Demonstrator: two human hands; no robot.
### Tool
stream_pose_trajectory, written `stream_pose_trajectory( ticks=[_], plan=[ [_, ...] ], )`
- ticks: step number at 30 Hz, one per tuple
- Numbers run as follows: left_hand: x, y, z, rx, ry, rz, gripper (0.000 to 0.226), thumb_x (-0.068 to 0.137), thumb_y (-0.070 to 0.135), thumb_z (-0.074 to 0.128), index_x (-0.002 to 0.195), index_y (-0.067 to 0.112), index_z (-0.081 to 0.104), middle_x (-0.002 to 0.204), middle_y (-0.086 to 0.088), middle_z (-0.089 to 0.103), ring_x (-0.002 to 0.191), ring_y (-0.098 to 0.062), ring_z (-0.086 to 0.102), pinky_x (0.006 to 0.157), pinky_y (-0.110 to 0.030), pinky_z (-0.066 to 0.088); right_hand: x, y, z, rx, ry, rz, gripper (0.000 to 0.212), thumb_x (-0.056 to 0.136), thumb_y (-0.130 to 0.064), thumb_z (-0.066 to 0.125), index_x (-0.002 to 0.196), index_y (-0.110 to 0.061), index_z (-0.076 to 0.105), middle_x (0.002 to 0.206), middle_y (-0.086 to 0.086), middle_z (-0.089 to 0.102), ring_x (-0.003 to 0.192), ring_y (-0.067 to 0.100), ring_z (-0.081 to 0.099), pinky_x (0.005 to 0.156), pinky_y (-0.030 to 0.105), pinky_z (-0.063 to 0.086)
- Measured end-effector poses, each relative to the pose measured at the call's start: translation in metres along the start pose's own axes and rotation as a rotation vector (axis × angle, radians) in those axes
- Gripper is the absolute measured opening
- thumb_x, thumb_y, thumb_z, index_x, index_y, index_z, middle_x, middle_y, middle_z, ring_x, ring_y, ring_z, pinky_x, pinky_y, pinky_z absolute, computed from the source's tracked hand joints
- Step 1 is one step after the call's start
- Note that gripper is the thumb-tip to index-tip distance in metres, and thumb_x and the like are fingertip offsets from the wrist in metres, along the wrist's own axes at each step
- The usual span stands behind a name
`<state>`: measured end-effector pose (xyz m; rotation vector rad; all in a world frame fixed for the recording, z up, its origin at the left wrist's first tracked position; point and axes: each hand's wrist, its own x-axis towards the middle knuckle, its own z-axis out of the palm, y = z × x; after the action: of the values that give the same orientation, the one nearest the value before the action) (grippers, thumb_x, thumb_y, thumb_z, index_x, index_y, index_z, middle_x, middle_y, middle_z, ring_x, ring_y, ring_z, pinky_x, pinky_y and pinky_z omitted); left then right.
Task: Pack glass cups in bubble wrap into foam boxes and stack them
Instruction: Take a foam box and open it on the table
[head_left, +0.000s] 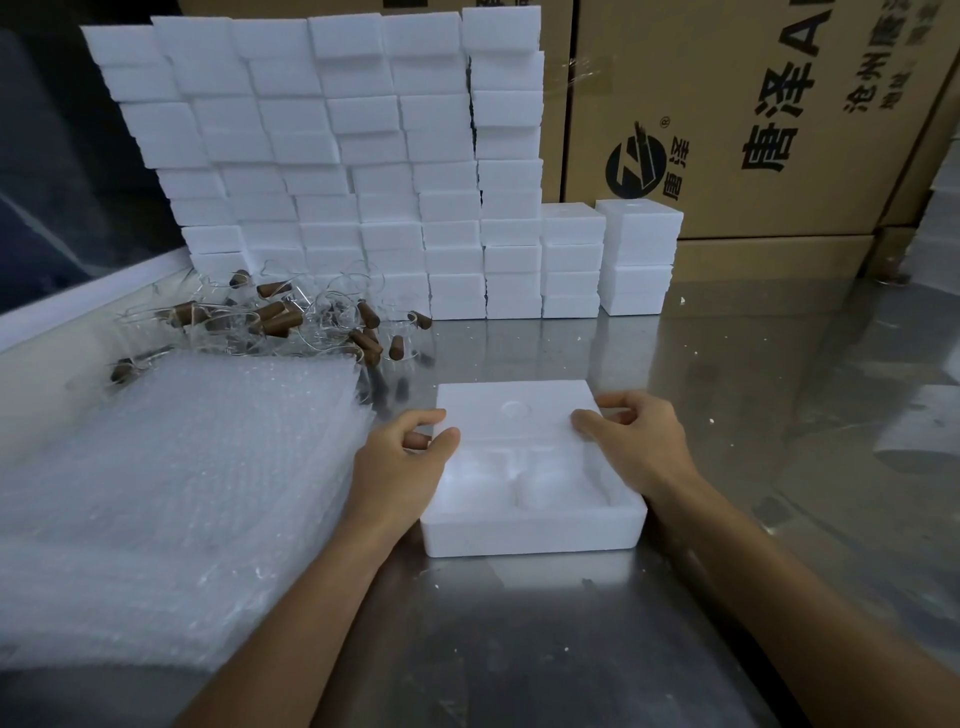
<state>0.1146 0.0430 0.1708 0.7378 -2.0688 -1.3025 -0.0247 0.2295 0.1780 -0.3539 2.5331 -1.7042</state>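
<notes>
Head view: both hands are on the foam lid (517, 413). The left hand (410, 457) pinches its near-left corner, thumb on top and fingers curled under the edge; the right hand (631, 441) grips the right edge the same way, fingers wrapped over the far side. Directly beneath that grip sits the foam box base (535, 530), and the lid covers only its far half, so the two moulded pockets nearest the wrists lie exposed. I can't make out a wrapped cup in them; they look white and bare, though glare makes that uncertain.

Left of the left hand, touching the forearm, lies the stack of bubble wrap sheets (176, 478). Beyond it, well past the grip, sits a loose heap of glass cups with cork stoppers (291, 322), unwrapped. Far beyond both hands rises a wall of stacked foam boxes (332, 166) on the steel table (779, 389).

My read: many boxes look done, this one is mid-handling, and plenty of cups remain.
</notes>
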Motion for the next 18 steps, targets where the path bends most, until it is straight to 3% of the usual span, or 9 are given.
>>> stream_pose_trajectory(
  ticks=[2,6,9,11,15,18],
  plan=[
    [0.000,0.001,-0.001,0.029,-0.014,0.014,0.025,0.089,0.033,0.069,0.114,0.039,0.066,0.095,0.010,0.062,0.082,-0.004,0.058,0.067,-0.015,0.042,0.000,-0.003,-0.002,-0.025,-0.022,0.001,0.036,0.077,-0.035,0.077,0.108,-0.019,0.067,0.098,-0.001,0.071,0.090,0.019,0.069,0.084,0.041,0.058],
    [0.005,-0.001,-0.003,0.147,-0.163,0.111,0.032,0.098,0.031,0.056,0.128,0.041,0.062,0.127,0.013,0.045,0.103,-0.008,0.050,0.100,-0.029,0.039,0.001,-0.015,-0.007,-0.169,-0.074,0.007,0.030,0.077,-0.037,0.075,0.100,-0.022,0.065,0.096,-0.003,0.071,0.085,0.019,0.067,0.074,0.036,0.057],
    [0.008,-0.002,-0.003,0.158,-0.209,0.129,0.026,0.100,0.031,0.053,0.119,0.045,0.065,0.122,0.025,0.041,0.108,0.001,0.046,0.098,-0.024,0.033,-0.001,-0.028,-0.003,-0.451,-0.025,-0.121,0.045,0.077,-0.037,0.075,0.118,-0.023,0.063,0.119,0.001,0.060,0.107,0.025,0.060,0.093,0.045,0.052],
    [0.008,-0.003,-0.002,0.151,-0.197,0.136,0.025,0.099,0.031,0.054,0.115,0.046,0.066,0.120,0.026,0.044,0.112,0.001,0.047,0.100,-0.024,0.034,-0.003,-0.041,0.008,-0.609,0.017,-0.274,0.046,0.078,-0.029,0.073,0.123,-0.028,0.062,0.126,0.003,0.056,0.117,0.027,0.053,0.099,0.044,0.044],
    [0.009,-0.004,-0.001,0.134,-0.169,0.153,0.024,0.098,0.028,0.056,0.114,0.042,0.068,0.128,0.018,0.051,0.119,-0.007,0.051,0.108,-0.034,0.038,0.001,-0.070,0.052,-0.519,-0.195,-0.307,0.036,0.083,-0.031,0.068,0.119,-0.028,0.065,0.117,-0.005,0.064,0.106,0.022,0.063,0.097,0.043,0.050],
    [0.009,-0.005,0.000,0.145,-0.159,0.164,0.023,0.097,0.029,0.057,0.112,0.040,0.069,0.131,0.015,0.053,0.116,-0.009,0.054,0.105,-0.039,0.041,0.013,-0.086,0.093,-0.474,-0.246,-0.382,0.032,0.086,-0.031,0.068,0.117,-0.025,0.064,0.101,-0.007,0.064,0.104,0.019,0.063,0.096,0.041,0.049]
  ],
)
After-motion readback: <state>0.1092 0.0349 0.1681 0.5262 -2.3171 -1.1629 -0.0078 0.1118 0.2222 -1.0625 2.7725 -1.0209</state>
